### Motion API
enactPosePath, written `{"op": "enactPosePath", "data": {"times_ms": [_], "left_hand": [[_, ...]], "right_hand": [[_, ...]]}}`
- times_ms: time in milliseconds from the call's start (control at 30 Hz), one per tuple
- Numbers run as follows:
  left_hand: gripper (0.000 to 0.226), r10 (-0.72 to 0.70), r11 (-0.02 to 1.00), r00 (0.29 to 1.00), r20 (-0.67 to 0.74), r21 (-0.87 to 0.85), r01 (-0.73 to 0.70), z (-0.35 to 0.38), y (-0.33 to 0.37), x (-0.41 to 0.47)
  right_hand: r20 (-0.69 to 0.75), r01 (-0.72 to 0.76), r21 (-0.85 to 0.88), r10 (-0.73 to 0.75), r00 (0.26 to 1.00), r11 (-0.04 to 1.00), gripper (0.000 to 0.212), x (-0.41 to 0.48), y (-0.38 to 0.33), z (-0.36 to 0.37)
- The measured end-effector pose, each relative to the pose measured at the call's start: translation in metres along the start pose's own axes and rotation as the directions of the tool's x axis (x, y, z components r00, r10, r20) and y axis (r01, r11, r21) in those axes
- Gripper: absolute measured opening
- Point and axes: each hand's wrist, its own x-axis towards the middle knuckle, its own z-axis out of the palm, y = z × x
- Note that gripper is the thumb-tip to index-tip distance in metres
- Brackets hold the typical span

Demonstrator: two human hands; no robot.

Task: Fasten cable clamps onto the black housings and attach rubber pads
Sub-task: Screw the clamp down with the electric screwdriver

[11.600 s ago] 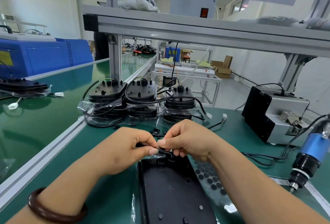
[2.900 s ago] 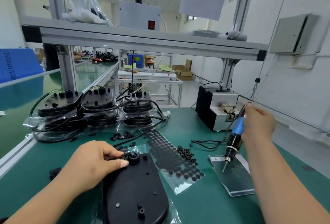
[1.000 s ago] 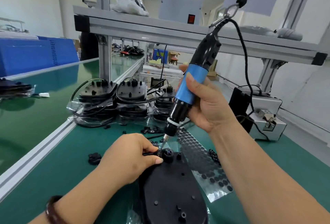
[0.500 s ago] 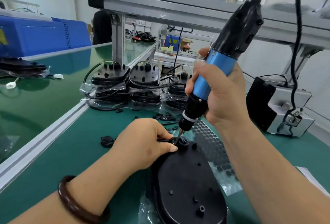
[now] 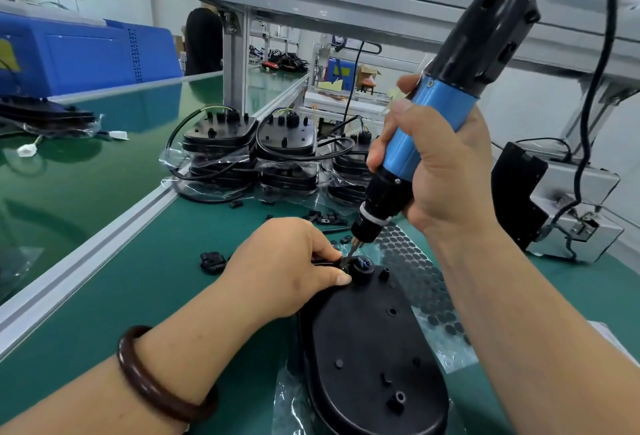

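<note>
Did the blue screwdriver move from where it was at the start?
Yes. The blue screwdriver went left, away from the grey box, crossing the pad sheet. Its tip is now at the black housing, beside the left hand pinching the cable clamp.

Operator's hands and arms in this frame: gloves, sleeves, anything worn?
No gloves: left hand and right hand are bare. No sleeves in view on either forearm. Only item worn: a smooth, dark brown round bangle on the left wrist. No watch or rings visible.
</note>
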Motion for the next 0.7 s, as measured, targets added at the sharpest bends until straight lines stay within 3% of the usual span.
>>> {"op": "enactPosePath", "data": {"times_ms": [367, 700], "left_hand": [[0.028, 0.011, 1.0, 1.0, 0.015, 0.016, -0.011, -0.002, 0.002, -0.001], [0.031, 0.045, 0.999, 0.999, 0.013, 0.019, -0.045, -0.003, 0.002, -0.002]], "right_hand": [[0.045, 0.008, -0.022, -0.007, 0.999, 1.0, 0.021, 0.002, 0.001, 0.002], [0.241, 0.028, 0.016, -0.031, 0.97, 0.999, 0.027, 0.01, 0.004, 0.01]]}}
